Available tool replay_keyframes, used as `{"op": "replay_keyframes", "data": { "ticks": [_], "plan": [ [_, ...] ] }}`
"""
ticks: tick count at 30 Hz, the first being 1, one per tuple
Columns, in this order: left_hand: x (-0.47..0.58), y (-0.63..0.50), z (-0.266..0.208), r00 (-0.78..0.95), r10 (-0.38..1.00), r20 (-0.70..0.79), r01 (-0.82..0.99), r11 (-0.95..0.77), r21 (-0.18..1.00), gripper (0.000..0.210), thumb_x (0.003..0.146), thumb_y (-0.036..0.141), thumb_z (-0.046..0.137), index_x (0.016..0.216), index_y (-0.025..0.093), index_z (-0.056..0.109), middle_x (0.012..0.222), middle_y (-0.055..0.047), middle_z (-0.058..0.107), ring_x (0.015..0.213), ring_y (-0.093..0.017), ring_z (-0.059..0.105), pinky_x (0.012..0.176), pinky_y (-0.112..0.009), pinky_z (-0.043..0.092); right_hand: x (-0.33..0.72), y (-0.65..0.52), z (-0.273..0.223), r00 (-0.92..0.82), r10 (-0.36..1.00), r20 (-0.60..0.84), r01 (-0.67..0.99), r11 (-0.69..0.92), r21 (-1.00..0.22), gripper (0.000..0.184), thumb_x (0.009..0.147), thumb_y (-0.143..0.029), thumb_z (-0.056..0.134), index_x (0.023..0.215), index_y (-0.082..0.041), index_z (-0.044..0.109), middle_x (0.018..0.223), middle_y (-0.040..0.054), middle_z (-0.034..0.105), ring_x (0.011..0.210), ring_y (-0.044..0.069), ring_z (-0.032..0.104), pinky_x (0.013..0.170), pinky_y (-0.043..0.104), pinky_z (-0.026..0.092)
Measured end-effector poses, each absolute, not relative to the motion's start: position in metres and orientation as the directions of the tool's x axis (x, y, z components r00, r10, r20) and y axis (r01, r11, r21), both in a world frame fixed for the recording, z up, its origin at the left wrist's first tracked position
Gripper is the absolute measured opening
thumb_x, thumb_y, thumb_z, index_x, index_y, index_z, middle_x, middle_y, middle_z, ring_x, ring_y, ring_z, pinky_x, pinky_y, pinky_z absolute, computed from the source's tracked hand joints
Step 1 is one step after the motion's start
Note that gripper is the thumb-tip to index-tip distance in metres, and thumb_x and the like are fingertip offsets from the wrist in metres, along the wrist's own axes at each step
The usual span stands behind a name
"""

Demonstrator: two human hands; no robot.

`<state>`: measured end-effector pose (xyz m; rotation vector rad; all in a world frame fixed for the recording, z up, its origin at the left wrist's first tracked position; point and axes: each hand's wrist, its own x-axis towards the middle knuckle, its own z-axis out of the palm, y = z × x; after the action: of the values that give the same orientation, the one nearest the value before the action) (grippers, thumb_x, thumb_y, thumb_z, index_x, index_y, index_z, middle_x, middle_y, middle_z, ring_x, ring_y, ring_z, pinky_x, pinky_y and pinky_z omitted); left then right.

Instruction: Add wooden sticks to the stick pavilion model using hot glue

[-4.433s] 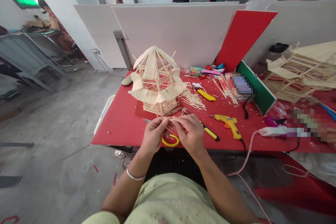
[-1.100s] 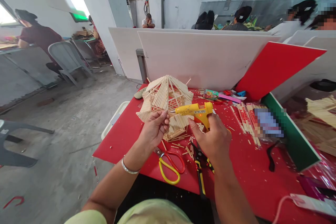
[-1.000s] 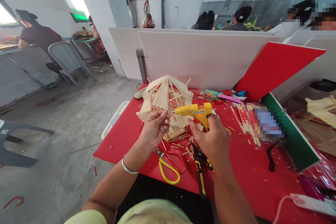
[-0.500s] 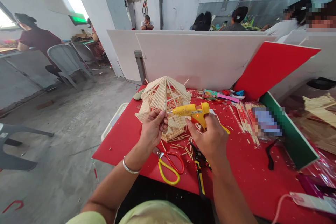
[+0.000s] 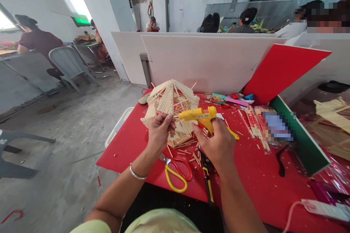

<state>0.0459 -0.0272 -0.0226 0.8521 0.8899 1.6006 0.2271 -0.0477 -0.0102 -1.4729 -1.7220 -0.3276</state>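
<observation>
A yellow glue gun (image 5: 199, 115) with a small lit orange light is in my right hand (image 5: 216, 142), its nozzle pointing left. The fingers of my left hand (image 5: 160, 131) are pinched together right at the nozzle tip; whatever they hold is too small or hidden to make out. Just behind both hands stands a model house of thin wooden sticks (image 5: 172, 96) with a peaked roof, its lower part partly covered by the hands and gun. Below my hands lie scissors (image 5: 177, 174) with one red and one yellow handle, and black-and-yellow pliers (image 5: 208, 184).
Cut stick pieces (image 5: 184, 151) are scattered over the red table (image 5: 246, 189). Bundles of sticks (image 5: 254, 122) and a blurred phone-like object (image 5: 277, 125) lie right, beside a green board (image 5: 303, 138). White panels (image 5: 205, 58) stand behind. Other people sit farther off.
The glue gun and my right hand have shifted very slightly left, towards my left fingers. My left hand keeps its pinch, and the stick house stays in place.
</observation>
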Motion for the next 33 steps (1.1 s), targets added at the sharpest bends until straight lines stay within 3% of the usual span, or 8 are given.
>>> {"op": "replay_keyframes", "data": {
  "ticks": [22, 33],
  "plan": [
    [0.041, -0.028, -0.02, -0.118, 0.992, 0.033, -0.51, -0.089, 0.855, 0.023, 0.072, 0.031, 0.081, 0.078, 0.011, 0.071, 0.061, -0.002, 0.064, 0.046, -0.005, 0.054, 0.044, -0.015, 0.043, 0.217, -0.041, -0.009, 0.085, 0.669, 0.738, 0.922, 0.228, -0.313, 0.042, 0.086, -0.057, 0.056, 0.101, -0.018, 0.06, 0.084, 0.0068, 0.064, 0.074, 0.02, 0.059, 0.061, 0.031, 0.037],
    [0.04, -0.027, -0.023, -0.13, 0.991, 0.028, -0.553, -0.096, 0.827, 0.022, 0.069, 0.028, 0.083, 0.078, 0.012, 0.072, 0.073, -0.003, 0.069, 0.051, -0.005, 0.056, 0.045, -0.014, 0.045, 0.216, -0.04, -0.012, 0.084, 0.648, 0.757, 0.923, 0.235, -0.304, 0.042, 0.086, -0.057, 0.057, 0.101, -0.018, 0.059, 0.083, 0.0066, 0.064, 0.074, 0.02, 0.059, 0.062, 0.03, 0.037]
  ]
}}
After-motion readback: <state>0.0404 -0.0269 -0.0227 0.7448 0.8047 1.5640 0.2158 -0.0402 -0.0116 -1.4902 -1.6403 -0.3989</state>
